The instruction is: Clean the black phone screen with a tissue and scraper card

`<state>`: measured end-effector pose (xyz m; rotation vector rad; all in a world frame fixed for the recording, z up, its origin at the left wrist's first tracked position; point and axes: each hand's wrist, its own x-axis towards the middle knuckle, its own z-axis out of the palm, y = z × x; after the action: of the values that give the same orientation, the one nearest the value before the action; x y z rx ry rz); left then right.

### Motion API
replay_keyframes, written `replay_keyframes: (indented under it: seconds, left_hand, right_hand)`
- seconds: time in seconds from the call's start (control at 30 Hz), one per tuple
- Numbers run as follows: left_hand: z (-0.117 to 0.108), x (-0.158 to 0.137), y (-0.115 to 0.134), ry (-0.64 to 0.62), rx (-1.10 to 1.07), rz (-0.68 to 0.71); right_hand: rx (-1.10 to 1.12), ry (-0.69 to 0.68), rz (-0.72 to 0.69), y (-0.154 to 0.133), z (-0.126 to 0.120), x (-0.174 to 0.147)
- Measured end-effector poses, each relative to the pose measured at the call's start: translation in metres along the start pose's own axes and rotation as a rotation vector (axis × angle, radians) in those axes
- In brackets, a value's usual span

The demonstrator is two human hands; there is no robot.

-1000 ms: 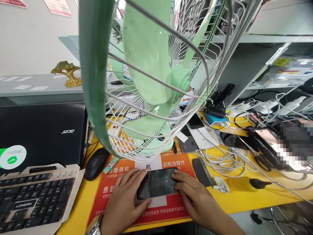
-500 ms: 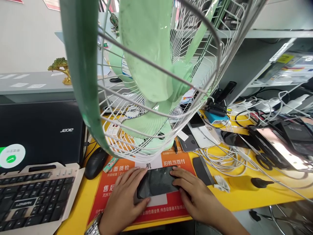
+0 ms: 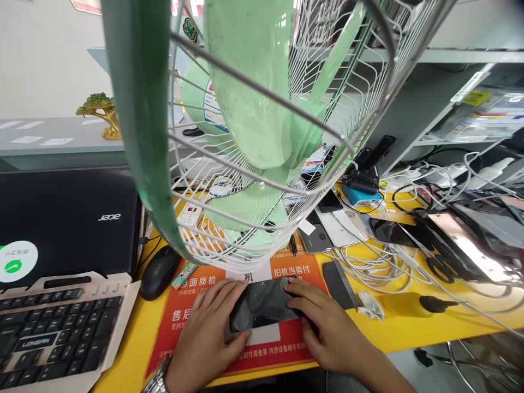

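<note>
A dark smartphone [image 3: 266, 303] lies sideways, screen up, on a red and orange printed mat [image 3: 286, 349] in front of me. My left hand [image 3: 219, 322], with a metal watch [image 3: 158, 379] on its wrist, holds the phone's left end, fingers along the far edge and thumb at the near edge. On the other end, the bent fingertips of my right hand [image 3: 323, 322] press at the upper right corner and right edge. Its thumb sits lower, just off the phone. A green fan [image 3: 262, 136] with a wire cage leans over the far side of the mat.
At the left are a laptop [image 3: 69, 218], a keyboard [image 3: 61, 327] and a black mouse [image 3: 161, 272]. To the right lie a dark flat piece [image 3: 339, 285], crumpled tissue [image 3: 370, 305], a yellow bottle [image 3: 405, 304], scissors [image 3: 440, 267], coiled white cables [image 3: 368, 267] and several phones.
My right thumb has shifted slightly down, away from the phone's edge. The phone and my left hand stay in place, and the view has shifted a little.
</note>
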<state>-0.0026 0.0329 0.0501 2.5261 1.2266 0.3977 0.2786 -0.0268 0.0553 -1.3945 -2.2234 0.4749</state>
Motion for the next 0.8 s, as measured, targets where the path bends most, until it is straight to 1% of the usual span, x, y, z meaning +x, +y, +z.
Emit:
replay_keyframes:
  seconds: [0.17, 0.43, 0.6, 0.8]
  left_hand:
    - [0.000, 0.001, 0.000, -0.017, 0.012, -0.004]
    - [0.001, 0.002, -0.001, -0.007, 0.020, 0.015]
    - [0.002, 0.001, -0.002, 0.008, 0.032, 0.022]
    - [0.000, 0.001, -0.002, -0.005, 0.048, 0.039]
  right_hand:
    - [0.001, -0.015, 0.003, -0.002, -0.001, 0.001]
    - [0.003, 0.024, -0.022, -0.002, 0.000, 0.002]
    - [-0.026, 0.026, 0.024, -0.004, 0.001, 0.004]
    - [-0.056, 0.014, 0.068, -0.010, 0.004, 0.019]
